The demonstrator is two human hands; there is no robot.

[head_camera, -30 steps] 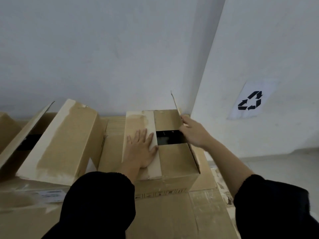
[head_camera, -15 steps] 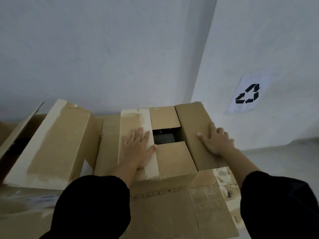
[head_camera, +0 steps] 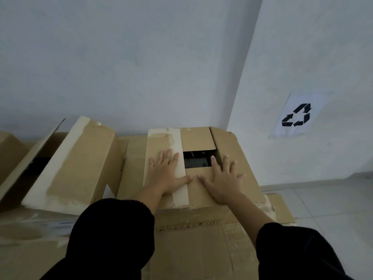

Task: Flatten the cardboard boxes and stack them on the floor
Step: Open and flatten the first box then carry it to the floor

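A brown cardboard box stands in front of me near the wall corner, its top flaps folded down with a dark square gap left in the middle. My left hand lies flat, fingers spread, on the left flap with its pale tape strip. My right hand lies flat on the near flap, fingers spread, one fingertip at the gap's edge. Neither hand holds anything. The box sits on a bigger cardboard box below it.
A tilted cardboard box with pale tape stands to the left, and another open box beyond it. A flat cardboard piece lies on the tiled floor at right. A recycling sign hangs on the right wall.
My right hand pushed the upright right flap down, then slid left from that flap onto the near flap by the gap. My left hand stayed pressed on the taped flap.
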